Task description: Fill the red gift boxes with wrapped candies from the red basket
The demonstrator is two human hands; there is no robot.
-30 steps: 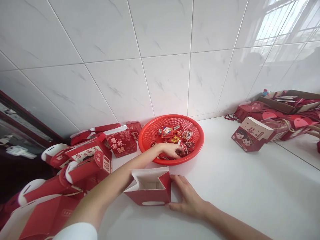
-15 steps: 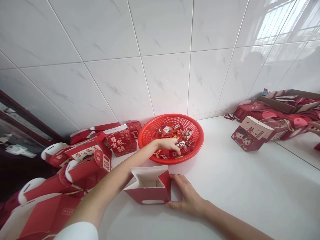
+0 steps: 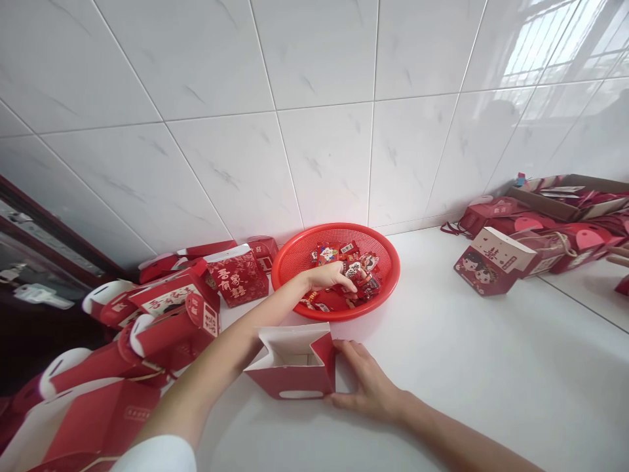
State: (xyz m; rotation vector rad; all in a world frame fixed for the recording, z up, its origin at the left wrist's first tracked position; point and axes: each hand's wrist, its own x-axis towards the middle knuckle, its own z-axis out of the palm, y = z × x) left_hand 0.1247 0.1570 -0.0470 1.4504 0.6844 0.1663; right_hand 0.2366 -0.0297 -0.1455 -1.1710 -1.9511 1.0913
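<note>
My left hand [image 3: 334,278] is inside the red mesh basket [image 3: 392,282], with its fingers closed round a candy packet [image 3: 352,272] among other small wrapped sweets. Below the basket an open-topped red box [image 3: 301,381] stands upright on the white table, its pale inside showing no sweets in the part I can see. My right hand [image 3: 366,387] grips the right side of this box between thumb and fingers. The left forearm passes over the box's left rear edge.
Several red gift boxes [image 3: 171,341] crowd the left side. A box with cartoon figures [image 3: 491,262] stands at the right, before more red boxes and an open cardboard tray [image 3: 545,204]. The tiled wall [image 3: 324,164] rises behind the basket.
My left hand has shifted slightly among the sweets, and a packet now shows lifted at its fingers. My right hand and the open box have stayed in place.
</note>
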